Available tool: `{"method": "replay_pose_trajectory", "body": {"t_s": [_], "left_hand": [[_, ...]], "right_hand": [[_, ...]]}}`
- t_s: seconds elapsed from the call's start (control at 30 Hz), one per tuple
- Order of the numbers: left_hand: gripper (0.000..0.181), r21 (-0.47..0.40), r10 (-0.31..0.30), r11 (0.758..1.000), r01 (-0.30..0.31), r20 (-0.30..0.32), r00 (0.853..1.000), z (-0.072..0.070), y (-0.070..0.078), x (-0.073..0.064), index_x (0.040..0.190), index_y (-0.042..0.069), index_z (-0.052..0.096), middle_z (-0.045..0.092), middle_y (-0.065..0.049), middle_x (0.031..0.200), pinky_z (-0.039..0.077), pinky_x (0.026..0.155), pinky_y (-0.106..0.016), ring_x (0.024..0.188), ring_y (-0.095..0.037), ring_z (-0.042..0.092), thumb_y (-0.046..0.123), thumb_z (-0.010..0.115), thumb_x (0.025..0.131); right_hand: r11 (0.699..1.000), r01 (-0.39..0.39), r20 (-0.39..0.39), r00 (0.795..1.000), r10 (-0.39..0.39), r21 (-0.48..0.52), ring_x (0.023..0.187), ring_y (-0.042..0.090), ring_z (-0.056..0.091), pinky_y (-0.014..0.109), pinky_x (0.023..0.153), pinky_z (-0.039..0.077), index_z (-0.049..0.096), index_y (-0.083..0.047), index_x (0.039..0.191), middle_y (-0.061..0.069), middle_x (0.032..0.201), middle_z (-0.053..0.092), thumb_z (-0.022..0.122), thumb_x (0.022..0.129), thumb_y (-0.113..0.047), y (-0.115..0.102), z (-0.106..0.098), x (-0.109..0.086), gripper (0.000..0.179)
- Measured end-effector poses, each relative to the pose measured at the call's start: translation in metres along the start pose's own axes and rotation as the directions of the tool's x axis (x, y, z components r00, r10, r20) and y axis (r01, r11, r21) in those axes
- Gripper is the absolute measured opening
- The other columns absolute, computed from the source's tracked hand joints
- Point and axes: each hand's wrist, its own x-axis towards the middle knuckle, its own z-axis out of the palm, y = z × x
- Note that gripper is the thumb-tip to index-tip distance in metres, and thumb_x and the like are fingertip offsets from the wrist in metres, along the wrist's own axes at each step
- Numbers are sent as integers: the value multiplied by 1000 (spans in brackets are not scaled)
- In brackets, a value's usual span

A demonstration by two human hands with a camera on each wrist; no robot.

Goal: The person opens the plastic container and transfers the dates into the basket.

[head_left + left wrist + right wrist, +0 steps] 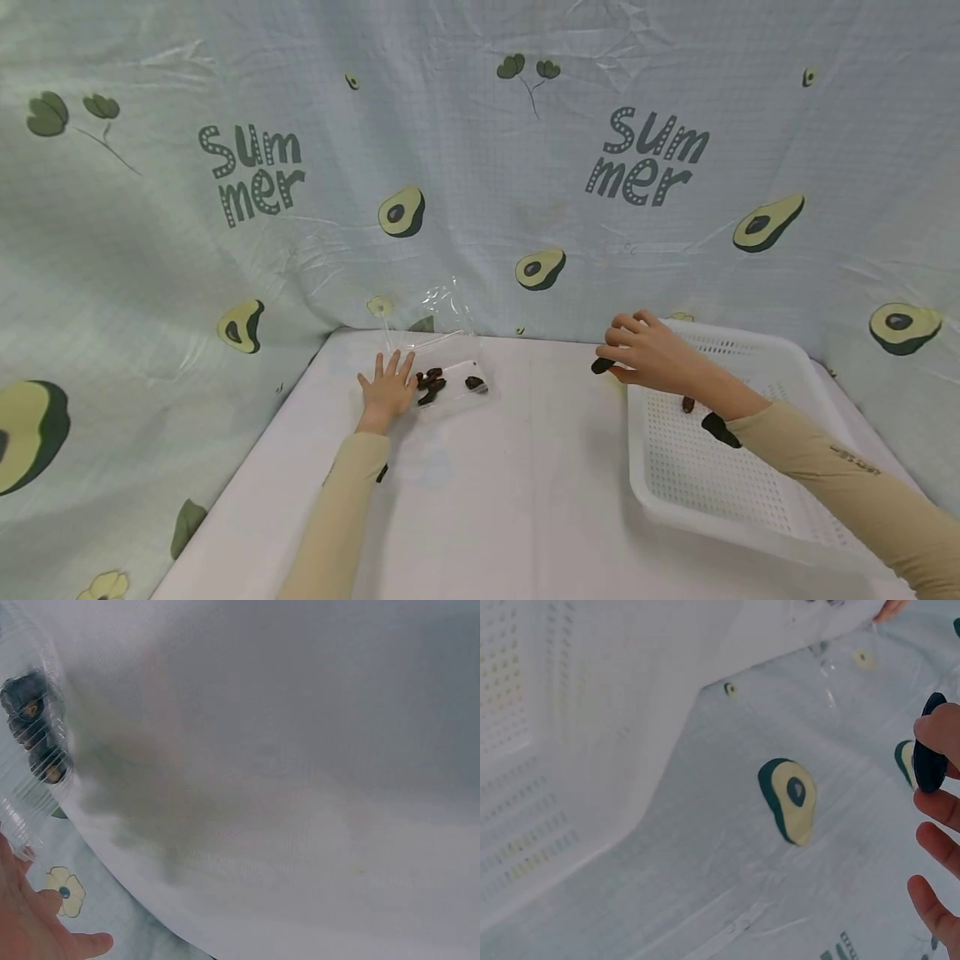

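Free passage over tabletop [536, 467] between plastic container [456, 379] and basket wall [637, 442].

The left arm [330, 525], in a beige sleeve [356, 471], stretches forward from below; the left hand [386, 393] is palm down, its fingers spread and pointing mostly away from the body. The right arm [840, 475], sleeved alike to the wrist, slants in from the lower right. The right hand [648, 354] reaches leftward with its back upward, the thumb [943, 729] set against a fingertip in a pinch, the farther fingers [928, 904] bent and held apart.
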Motion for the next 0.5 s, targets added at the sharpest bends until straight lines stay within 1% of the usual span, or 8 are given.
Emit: {"method": "replay_pose_trajectory", "body": {"t_s": [0.03, 0.07, 0.1, 0.17, 0.23, 0.33, 0.5], "left_hand": [[51, 3, -3, 1000, 3, 3, 1000, 0, 0, 0, 144, 17, 16, 14, -12, 150, 9, 101, -69, 137, -39, 4, 33, 25, 97], [51, 4, -5, 1000, 5, 3, 1000, 1, 0, 0, 144, 18, 16, 14, -12, 150, 9, 101, -69, 137, -39, 4, 33, 25, 97], [51, 4, -6, 1000, 6, 2, 1000, 1, 0, 0, 144, 18, 16, 15, -12, 150, 9, 101, -69, 137, -39, 5, 32, 25, 97], [51, 6, -6, 1000, 6, -2, 1000, 1, 1, -1, 144, 18, 16, 15, -12, 150, 9, 101, -69, 137, -39, 5, 32, 25, 97], [50, 2, -3, 1000, 3, -6, 1000, 0, 1, -1, 144, 17, 17, 15, -12, 150, 9, 101, -70, 137, -39, 5, 32, 25, 97], [50, -8, 3, 1000, -3, -10, 1000, -1, 1, -2, 144, 16, 17, 15, -13, 150, 9, 100, -70, 137, -40, 5, 31, 26, 97], [51, -13, 2, 1000, -2, -7, 1000, 0, 0, -2, 144, 16, 16, 14, -13, 150, 9, 100, -70, 137, -40, 4, 31, 25, 97]], "right_hand": [[1000, -8, 0, 1000, 8, 3, 78, 20, 44, 37, 65, 38, 52, -15, 84, 0, 78, 48, 57, 85, -27, 2, -1, -5, 14], [1000, -15, -2, 1000, 15, -1, 78, 21, 44, 37, 65, 38, 53, -14, 85, 1, 78, 49, 48, 90, -30, 4, -3, -11, 17], [1000, -23, -5, 1000, 23, -5, 78, 21, 45, 38, 64, 38, 54, -14, 85, 2, 79, 49, 38, 94, -32, 5, -4, -16, 26], [999, -41, -13, 999, 41, -21, 78, 22, 45, 38, 64, 39, 54, -14, 85, 2, 78, 50, 20, 96, -36, 8, -5, -26, 42], [998, -62, -18, 998, 62, -23, 79, 23, 45, 39, 64, 40, 55, -14, 84, 2, 78, 50, 17, 96, -38, 10, -7, -35, 47], [995, -97, -31, 995, 96, -20, 79, 23, 47, 41, 64, 41, 56, -14, 83, 2, 78, 51, 19, 96, -38, 13, -8, -49, 46], [986, -161, -42, 986, 159, -34, 78, 25, 47, 42, 59, 40, 56, -13, 84, 4, 78, 52, 19, 95, -42, 20, -4, -74, 48]]}}
